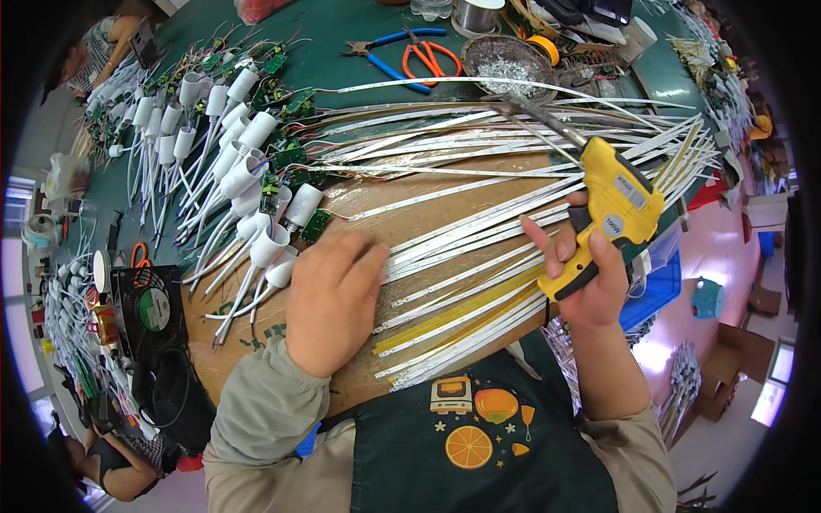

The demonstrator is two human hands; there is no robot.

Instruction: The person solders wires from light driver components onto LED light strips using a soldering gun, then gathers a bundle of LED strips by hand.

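Observation:
My right hand point(590, 265) is wrapped round the handle of a yellow and black soldering gun point(620, 192). Its metal barrel points up and left, across the white LED strips point(479, 218), toward a bowl of silvery solder bits point(510, 68). Low on the brown work board point(359, 198), my left hand point(335, 295) is closed, fingers bent and pressed together beside the strips' left ends. Its fingertips are hidden, so what they grip cannot be made out. Just above that hand stand white lamp sockets point(269, 245) with white cables, and a small green circuit board point(315, 225).
Blue-handled pliers point(398, 38) and orange-handled cutters point(432, 61) lie at the back, near a solder spool point(476, 15). More wired sockets point(167, 141) crowd the green table. A small black fan point(152, 309) stands left; a blue crate point(654, 286) is at right. Other people sit at the far left.

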